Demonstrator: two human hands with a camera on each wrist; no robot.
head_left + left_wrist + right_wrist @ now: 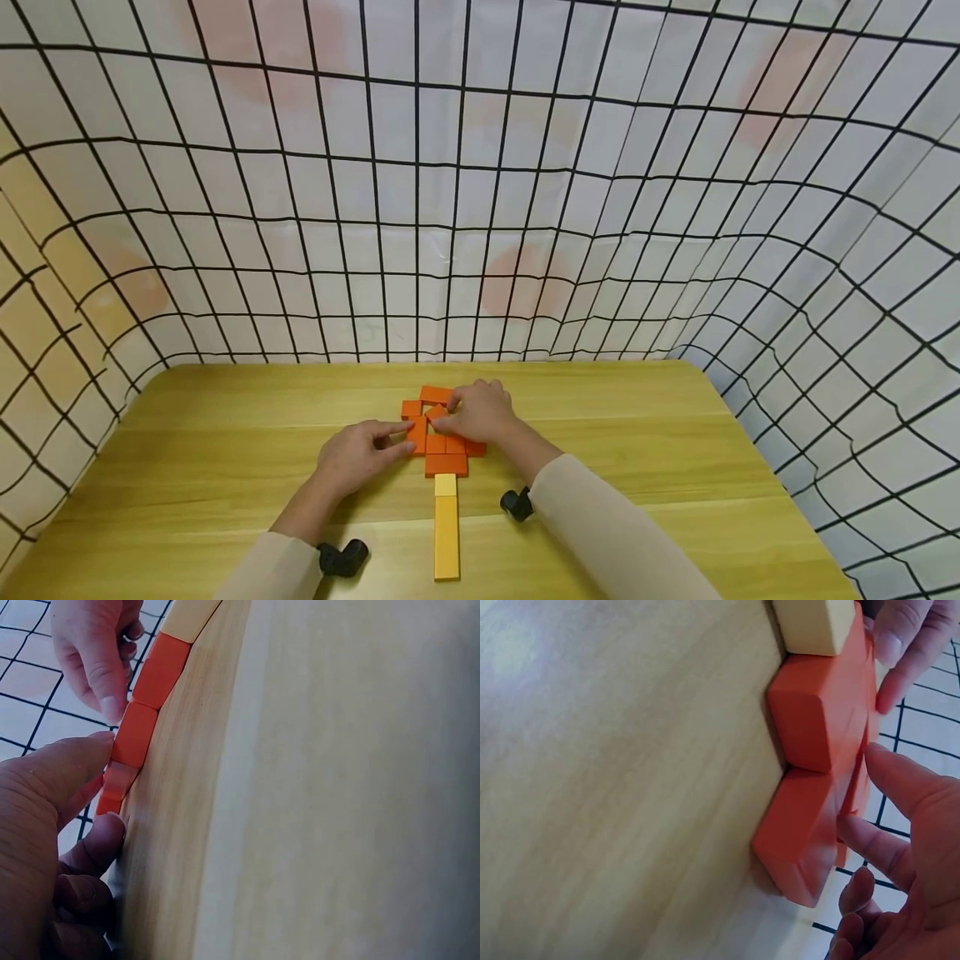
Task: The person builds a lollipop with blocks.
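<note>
Orange blocks (446, 465) lie in a cluster on the wooden table, with a yellow block (447, 537) and a short pale-yellow block (446, 485) in line below them. My left hand (358, 454) touches the left side of an upright orange block (417, 436) with extended index finger and thumb. From the right, my right hand (482, 412) reaches over the cluster. Its thumb and index finger pinch a small tilted orange block (436, 412) near the top. That hand partly covers the right-hand blocks. An orange block (799, 832) stands at the cluster's edge in the right wrist view.
A black wire grid (465, 167) rises behind the table and along both sides, with a pale cloth behind it. Bare wooden tabletop (637, 475) extends on both sides of the blocks. Black wrist devices (343, 558) sit at both cuffs.
</note>
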